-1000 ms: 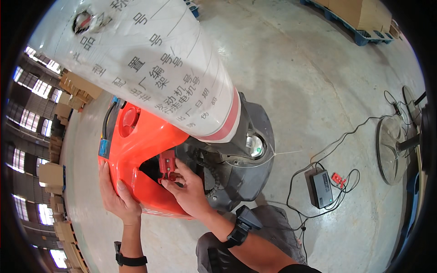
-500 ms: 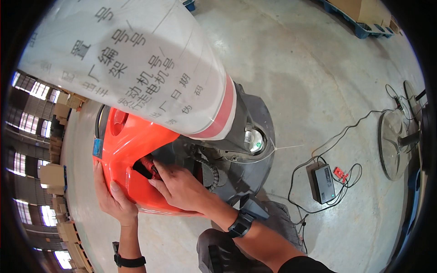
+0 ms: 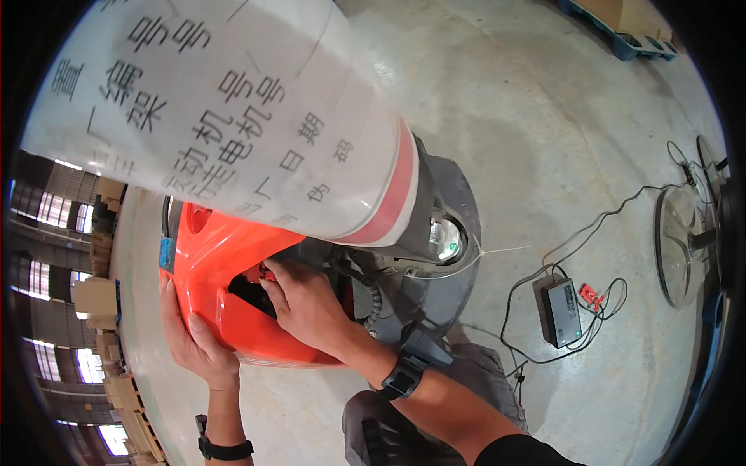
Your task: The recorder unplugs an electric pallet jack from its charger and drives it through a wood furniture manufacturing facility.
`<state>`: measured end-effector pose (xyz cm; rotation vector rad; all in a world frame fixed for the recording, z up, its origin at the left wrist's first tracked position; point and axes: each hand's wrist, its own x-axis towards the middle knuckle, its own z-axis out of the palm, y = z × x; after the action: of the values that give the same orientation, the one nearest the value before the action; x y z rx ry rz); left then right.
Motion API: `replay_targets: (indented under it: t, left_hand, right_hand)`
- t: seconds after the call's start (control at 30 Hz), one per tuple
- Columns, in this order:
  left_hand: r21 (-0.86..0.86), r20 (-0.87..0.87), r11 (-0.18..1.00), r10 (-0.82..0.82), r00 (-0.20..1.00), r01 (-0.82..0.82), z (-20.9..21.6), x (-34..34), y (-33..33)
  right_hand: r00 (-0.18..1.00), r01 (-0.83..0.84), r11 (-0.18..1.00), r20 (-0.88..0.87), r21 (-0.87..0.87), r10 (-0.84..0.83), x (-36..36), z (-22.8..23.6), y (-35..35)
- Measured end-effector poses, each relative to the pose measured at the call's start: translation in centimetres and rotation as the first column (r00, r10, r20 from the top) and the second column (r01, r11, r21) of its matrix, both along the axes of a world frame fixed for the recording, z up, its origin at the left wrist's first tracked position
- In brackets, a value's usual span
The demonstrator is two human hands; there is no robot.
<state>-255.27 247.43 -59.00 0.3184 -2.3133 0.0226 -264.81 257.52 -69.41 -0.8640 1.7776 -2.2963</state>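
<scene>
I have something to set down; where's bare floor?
Bare floor lies between the grey base, blue pallet and dark cable. It is crowded around the dark box and red connector, and around the right hand at the orange cover.

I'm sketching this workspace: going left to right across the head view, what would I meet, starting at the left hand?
Left hand, right hand, black smartwatch, black charger box, red connector on the floor, round pedestal base.

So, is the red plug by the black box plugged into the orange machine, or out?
Out: the red plug lies on the floor beside the black box, apart from the orange machine.
</scene>
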Motion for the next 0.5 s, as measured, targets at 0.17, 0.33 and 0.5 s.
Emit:
replay_targets:
  t: [0.17, 0.33, 0.5]
  left_hand:
    - [0.014, -0.004, 1.0, -0.022, 1.0, 0.022, 0.0, 0.11, -0.16]
    - [0.029, -0.006, 0.999, -0.024, 1.0, 0.024, -0.2, 0.08, -0.18]
    - [0.023, -0.013, 0.999, -0.033, 0.999, 0.033, 0.16, 0.08, -0.1]
  right_hand:
    - [0.979, 0.194, 0.978, -0.049, -0.076, -0.198, 0.92, -0.57, -0.78]
    - [0.972, 0.176, 0.984, -0.151, -0.041, -0.18, 1.19, -0.39, -0.53]
    - [0.982, 0.158, 0.987, -0.109, 0.04, -0.153, 1.16, 0.2, -0.58]
